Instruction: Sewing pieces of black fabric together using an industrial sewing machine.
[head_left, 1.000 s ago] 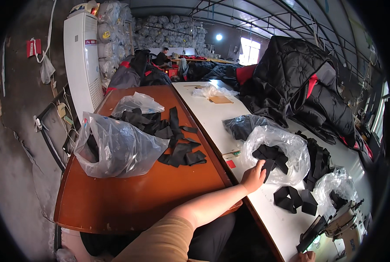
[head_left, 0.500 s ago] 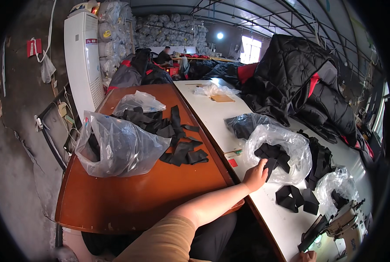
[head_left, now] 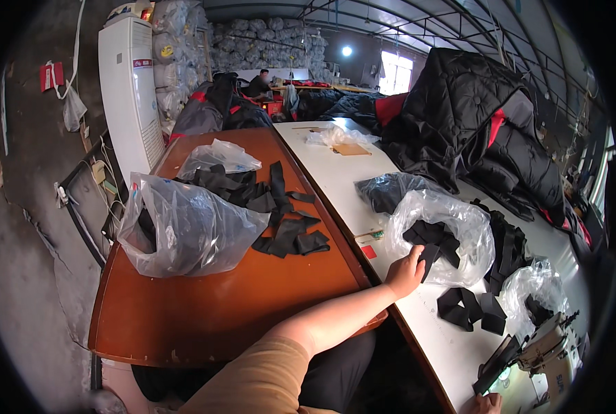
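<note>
My left hand (head_left: pixel 404 274) reaches across to the white table, its fingers closed on a black fabric strip (head_left: pixel 428 261) at the mouth of a clear plastic bag (head_left: pixel 475 228). More black strips lie inside that bag. Only a small part of my right hand (head_left: pixel 488 403) shows, at the lower edge beside the sewing machine (head_left: pixel 546 352). Its fingers are bent close to the end of a dark flat strip-like piece (head_left: pixel 495 366) by the lit needle area; whether they grip it is unclear. Folded black strips (head_left: pixel 460 308) lie on the white table between my hands.
A brown table (head_left: pixel 204 317) on the left holds a clear bag (head_left: pixel 190 231) and loose black strips (head_left: pixel 294 238). Another clear bag (head_left: pixel 529 290) sits by the machine. Black quilted fabric (head_left: pixel 460 110) is heaped at the far right. A person (head_left: pixel 258 86) sits far back.
The view has shifted slightly. My left hand stays on the black strip at the bag's mouth, and my right hand remains beside the sewing machine.
</note>
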`<action>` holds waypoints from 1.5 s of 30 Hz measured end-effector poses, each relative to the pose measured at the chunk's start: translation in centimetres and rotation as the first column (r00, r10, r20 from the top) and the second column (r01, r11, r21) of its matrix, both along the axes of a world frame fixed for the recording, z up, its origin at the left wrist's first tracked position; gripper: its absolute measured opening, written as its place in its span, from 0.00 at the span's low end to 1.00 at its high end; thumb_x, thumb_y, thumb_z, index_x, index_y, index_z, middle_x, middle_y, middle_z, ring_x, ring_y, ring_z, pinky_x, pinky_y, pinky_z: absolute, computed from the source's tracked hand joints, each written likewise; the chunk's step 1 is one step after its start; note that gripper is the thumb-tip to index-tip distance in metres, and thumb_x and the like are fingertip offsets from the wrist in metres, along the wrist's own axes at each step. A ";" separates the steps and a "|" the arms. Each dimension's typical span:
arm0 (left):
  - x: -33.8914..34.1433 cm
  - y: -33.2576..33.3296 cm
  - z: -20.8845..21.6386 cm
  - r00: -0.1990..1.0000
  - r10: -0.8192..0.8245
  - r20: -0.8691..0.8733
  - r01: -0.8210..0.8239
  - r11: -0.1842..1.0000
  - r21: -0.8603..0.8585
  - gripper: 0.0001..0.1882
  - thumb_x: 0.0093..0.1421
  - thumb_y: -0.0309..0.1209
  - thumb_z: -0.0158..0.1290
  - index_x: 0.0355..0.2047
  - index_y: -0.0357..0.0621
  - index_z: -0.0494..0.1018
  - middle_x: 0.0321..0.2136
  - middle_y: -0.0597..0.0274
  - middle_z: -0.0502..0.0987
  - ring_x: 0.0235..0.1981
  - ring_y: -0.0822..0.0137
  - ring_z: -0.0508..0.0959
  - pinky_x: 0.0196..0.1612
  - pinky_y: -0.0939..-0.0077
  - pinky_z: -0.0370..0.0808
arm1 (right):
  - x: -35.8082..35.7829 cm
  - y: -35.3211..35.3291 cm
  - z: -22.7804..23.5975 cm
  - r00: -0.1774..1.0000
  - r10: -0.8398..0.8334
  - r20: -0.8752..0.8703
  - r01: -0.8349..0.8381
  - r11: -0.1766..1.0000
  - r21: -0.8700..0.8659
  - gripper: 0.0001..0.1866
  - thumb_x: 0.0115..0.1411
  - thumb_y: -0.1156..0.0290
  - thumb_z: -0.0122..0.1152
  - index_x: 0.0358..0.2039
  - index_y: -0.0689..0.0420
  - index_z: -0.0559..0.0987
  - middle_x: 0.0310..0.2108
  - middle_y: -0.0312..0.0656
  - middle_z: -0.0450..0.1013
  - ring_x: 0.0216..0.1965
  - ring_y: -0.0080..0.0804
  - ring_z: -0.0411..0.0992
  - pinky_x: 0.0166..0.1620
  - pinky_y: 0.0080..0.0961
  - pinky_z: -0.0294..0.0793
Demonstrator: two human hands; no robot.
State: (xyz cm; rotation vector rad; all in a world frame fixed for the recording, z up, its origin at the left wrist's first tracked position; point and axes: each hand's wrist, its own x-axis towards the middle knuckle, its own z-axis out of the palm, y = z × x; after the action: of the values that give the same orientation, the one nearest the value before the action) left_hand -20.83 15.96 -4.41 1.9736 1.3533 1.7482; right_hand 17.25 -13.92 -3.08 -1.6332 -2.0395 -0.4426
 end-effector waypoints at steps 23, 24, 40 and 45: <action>0.2 0.2 -0.1 1.000 -0.020 0.012 0.020 1.000 -0.004 0.20 0.67 0.31 0.51 0.56 0.37 0.63 0.49 0.38 0.79 0.48 0.40 0.80 0.48 0.53 0.78 | 0.3 -0.4 -0.5 0.998 -0.066 0.012 0.067 0.998 -0.013 0.17 0.48 0.79 0.55 0.37 0.56 0.87 0.37 0.48 0.78 0.41 0.50 0.75 0.47 0.43 0.76; 0.1 0.2 -0.1 1.000 -0.019 0.012 0.019 1.000 0.004 0.20 0.67 0.31 0.51 0.56 0.37 0.63 0.49 0.39 0.79 0.47 0.40 0.80 0.47 0.53 0.78 | 0.4 -0.3 -0.5 0.997 -0.063 0.054 0.064 0.998 -0.016 0.17 0.48 0.79 0.55 0.37 0.56 0.87 0.37 0.48 0.78 0.40 0.50 0.75 0.47 0.43 0.76; 0.3 -0.1 0.3 1.000 -0.003 0.028 0.003 1.000 0.029 0.20 0.67 0.30 0.52 0.56 0.38 0.64 0.43 0.39 0.81 0.42 0.40 0.82 0.43 0.52 0.78 | 0.5 -0.4 -0.9 0.998 -0.047 -0.041 0.047 0.999 -0.004 0.18 0.48 0.80 0.57 0.38 0.57 0.88 0.36 0.48 0.78 0.39 0.49 0.75 0.45 0.43 0.77; 0.3 0.0 0.2 1.000 -0.010 0.028 0.009 0.999 0.032 0.20 0.67 0.30 0.52 0.56 0.38 0.64 0.44 0.39 0.81 0.43 0.40 0.82 0.44 0.52 0.78 | 0.4 -0.3 -1.2 0.995 -0.056 -0.080 0.058 0.998 0.035 0.15 0.49 0.82 0.57 0.36 0.59 0.87 0.35 0.50 0.78 0.38 0.49 0.75 0.43 0.43 0.77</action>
State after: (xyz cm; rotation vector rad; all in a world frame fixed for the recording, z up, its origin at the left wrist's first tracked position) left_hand -20.51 15.92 -4.17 1.9611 1.3126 1.7973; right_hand 17.62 -14.23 -4.32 -1.6636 -1.9204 -0.4270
